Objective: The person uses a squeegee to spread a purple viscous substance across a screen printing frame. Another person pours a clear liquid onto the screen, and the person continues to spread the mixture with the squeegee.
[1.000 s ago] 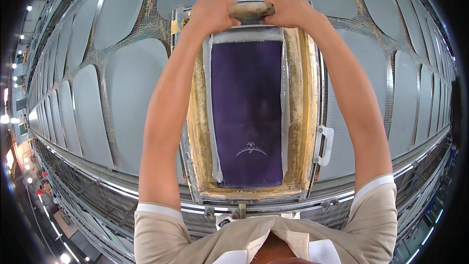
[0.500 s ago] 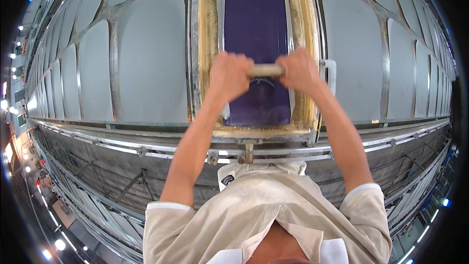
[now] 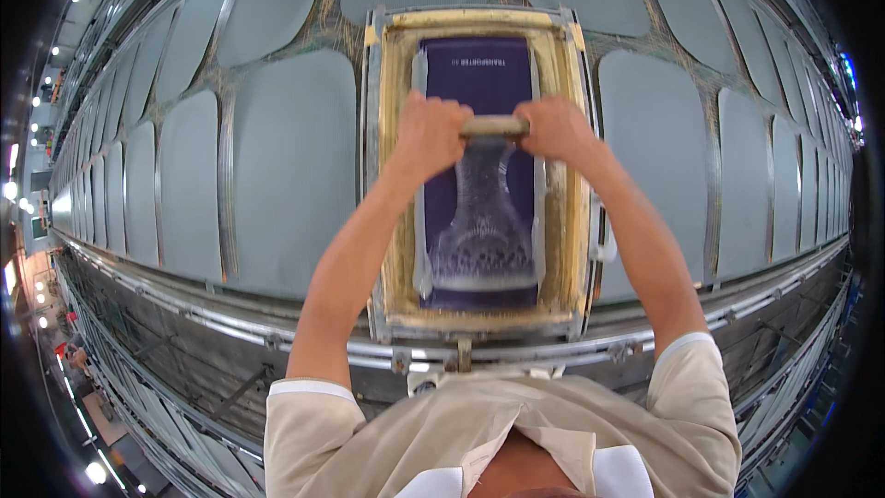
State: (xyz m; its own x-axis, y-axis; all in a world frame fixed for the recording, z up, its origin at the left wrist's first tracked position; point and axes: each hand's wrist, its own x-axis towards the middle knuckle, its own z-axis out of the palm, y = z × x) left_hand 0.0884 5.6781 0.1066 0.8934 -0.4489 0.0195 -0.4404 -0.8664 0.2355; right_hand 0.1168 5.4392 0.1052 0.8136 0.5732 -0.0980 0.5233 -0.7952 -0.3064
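Note:
My left hand (image 3: 431, 132) and my right hand (image 3: 553, 129) are closed round the two ends of a pale squeegee handle (image 3: 495, 126). The squeegee is over a screen-printing frame (image 3: 378, 321) with a metal edge and a yellowed, tape-like inner border. Inside the border lies a long purple mesh area (image 3: 475, 83) with small pale lettering at its far end. Nearer than the handle, a whitish, hourglass-shaped see-through pattern (image 3: 479, 203) shows on the purple, with dark speckles at its near end. The squeegee's blade is hidden under the handle and my hands.
Rows of grey rounded panels (image 3: 290, 148) cover the long table on both sides and beyond the frame. A metal rail (image 3: 249, 337) runs along the table's near edge, with a small bracket (image 3: 465, 355) at the frame. A white handle (image 3: 604, 244) sits at the frame's right side.
My hands and the squeegee have moved farther up the frame, away from its near edge. The whitish pattern now shows on the purple behind them. The whole frame has come into view.

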